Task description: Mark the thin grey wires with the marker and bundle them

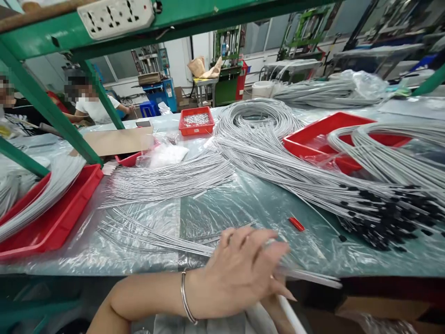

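Observation:
My left hand (239,273), with a silver bangle at the wrist, is at the table's near edge. Its fingers bend over a small bundle of thin grey cables (187,246), with some motion blur. The bundle runs in from the left, and grey ends (320,277) come out to the right between fingers and thumb. Below and behind it, my right hand (273,308) is mostly covered, its fingers hidden. A pale strip (290,315) slants down beside it. Beyond my hands lies a small red piece (296,224). A layer of cut grey cables (170,178) spreads behind the bundle.
To the right lies a big cable bundle (285,167) with black connectors (389,218). Red trays stand at left (69,222) and right (295,139); a red bin (196,131) holds small metal parts. A green frame (52,102) crosses the left. Another person (99,109) sits beyond.

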`<move>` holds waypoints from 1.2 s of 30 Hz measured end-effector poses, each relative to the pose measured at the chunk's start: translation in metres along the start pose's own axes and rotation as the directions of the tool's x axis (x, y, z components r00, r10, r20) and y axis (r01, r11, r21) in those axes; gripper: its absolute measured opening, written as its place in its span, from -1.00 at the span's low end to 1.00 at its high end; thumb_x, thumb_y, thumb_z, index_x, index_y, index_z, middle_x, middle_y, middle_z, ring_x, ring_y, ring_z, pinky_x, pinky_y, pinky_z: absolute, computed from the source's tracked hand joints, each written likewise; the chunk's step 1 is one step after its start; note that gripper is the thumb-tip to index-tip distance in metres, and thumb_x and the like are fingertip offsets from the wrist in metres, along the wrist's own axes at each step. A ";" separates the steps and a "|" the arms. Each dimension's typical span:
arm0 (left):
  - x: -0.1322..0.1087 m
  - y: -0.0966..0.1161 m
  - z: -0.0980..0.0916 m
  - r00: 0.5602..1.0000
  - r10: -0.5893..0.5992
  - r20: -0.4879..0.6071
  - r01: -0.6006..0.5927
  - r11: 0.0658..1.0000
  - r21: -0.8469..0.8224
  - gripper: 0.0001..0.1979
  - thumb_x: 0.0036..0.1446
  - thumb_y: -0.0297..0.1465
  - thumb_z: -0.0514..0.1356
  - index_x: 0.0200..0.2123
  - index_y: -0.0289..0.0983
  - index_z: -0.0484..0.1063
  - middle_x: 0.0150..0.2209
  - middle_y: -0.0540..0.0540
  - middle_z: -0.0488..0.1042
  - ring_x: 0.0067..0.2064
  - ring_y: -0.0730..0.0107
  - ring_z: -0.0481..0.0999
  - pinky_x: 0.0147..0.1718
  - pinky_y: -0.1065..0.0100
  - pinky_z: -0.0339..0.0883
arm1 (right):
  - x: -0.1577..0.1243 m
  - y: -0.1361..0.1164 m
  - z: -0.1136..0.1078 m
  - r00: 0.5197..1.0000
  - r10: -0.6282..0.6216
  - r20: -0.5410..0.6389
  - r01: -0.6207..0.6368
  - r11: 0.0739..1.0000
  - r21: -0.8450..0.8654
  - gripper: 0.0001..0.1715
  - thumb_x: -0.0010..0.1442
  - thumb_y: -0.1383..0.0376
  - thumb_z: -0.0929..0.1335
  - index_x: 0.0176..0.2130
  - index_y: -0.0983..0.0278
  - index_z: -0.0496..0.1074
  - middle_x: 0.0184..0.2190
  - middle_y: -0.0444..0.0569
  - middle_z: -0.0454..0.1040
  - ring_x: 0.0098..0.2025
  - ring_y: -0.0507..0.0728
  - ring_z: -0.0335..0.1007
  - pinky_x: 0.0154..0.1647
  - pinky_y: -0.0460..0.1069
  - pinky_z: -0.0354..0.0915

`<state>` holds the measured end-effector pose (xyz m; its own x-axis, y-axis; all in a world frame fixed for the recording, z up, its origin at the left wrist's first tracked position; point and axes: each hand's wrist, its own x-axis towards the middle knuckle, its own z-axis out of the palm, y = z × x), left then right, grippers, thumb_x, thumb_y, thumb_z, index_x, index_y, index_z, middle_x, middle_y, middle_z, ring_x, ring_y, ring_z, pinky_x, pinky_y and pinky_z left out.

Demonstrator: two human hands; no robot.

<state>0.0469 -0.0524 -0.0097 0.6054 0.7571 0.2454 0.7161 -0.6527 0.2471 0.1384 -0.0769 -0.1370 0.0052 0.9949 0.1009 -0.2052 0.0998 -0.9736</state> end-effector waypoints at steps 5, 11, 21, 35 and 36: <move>-0.029 -0.043 -0.014 0.804 -0.180 0.566 0.253 0.966 -0.052 -0.64 0.32 -0.23 -0.19 -0.06 -0.32 0.23 -0.23 -0.11 0.38 -0.23 0.35 0.35 -0.26 0.30 0.17 | 0.022 -0.019 -0.020 0.966 0.226 -0.127 -0.154 0.895 0.418 -0.56 0.30 0.09 0.20 -0.50 0.30 0.28 -0.74 -0.12 0.18 -0.69 0.01 0.11 -0.71 -0.14 0.10; -0.030 -0.081 -0.058 0.672 -0.232 0.703 0.419 0.902 -0.102 -0.69 0.32 -0.27 -0.18 -0.31 -0.29 0.25 -0.42 0.01 0.38 -0.45 0.52 0.29 -0.47 0.42 0.04 | 0.024 0.014 -0.034 0.935 0.354 0.036 -0.329 0.822 0.465 -0.46 0.12 -0.13 0.31 -0.33 0.32 0.38 -0.63 -0.01 0.33 -0.69 0.01 0.18 -0.71 -0.15 0.10; 0.021 -0.153 -0.109 0.769 -0.501 0.397 0.333 0.844 0.420 -0.69 0.30 -0.24 -0.18 -0.33 -0.29 0.21 -0.50 -0.05 0.32 -0.45 0.37 0.28 -0.49 0.39 -0.08 | 0.007 0.060 -0.031 0.978 0.159 0.137 -0.193 0.938 0.287 -0.48 0.22 -0.06 0.25 -0.16 0.34 0.40 -0.57 0.04 0.38 -0.65 0.03 0.22 -0.65 -0.12 0.14; 0.087 -0.212 -0.122 0.908 -0.414 0.066 0.186 0.540 0.821 -0.70 0.24 -0.52 -0.24 -0.12 -0.33 0.23 -0.32 -0.20 0.40 -0.30 0.13 0.41 -0.48 0.36 0.02 | 0.016 0.053 -0.024 0.952 0.305 0.039 -0.302 0.902 0.309 -0.51 0.24 -0.03 0.24 -0.24 0.38 0.37 -0.62 0.01 0.35 -0.63 0.03 0.20 -0.61 -0.11 0.15; 0.082 -0.218 -0.109 0.891 -0.441 0.107 0.189 0.576 0.796 -0.66 0.25 -0.52 -0.27 -0.08 -0.34 0.22 -0.30 -0.22 0.39 -0.29 0.10 0.41 -0.45 0.32 0.07 | 0.016 0.052 -0.024 0.952 0.305 0.034 -0.300 0.902 0.312 -0.51 0.24 -0.02 0.24 -0.24 0.37 0.37 -0.61 0.00 0.35 -0.63 0.03 0.20 -0.61 -0.11 0.15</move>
<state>-0.0974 0.1493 0.0583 0.2613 0.9652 0.0094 0.8029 -0.2119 -0.5572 0.1510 -0.0552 -0.1903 -0.0907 0.9768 -0.1938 -0.4920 -0.2131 -0.8441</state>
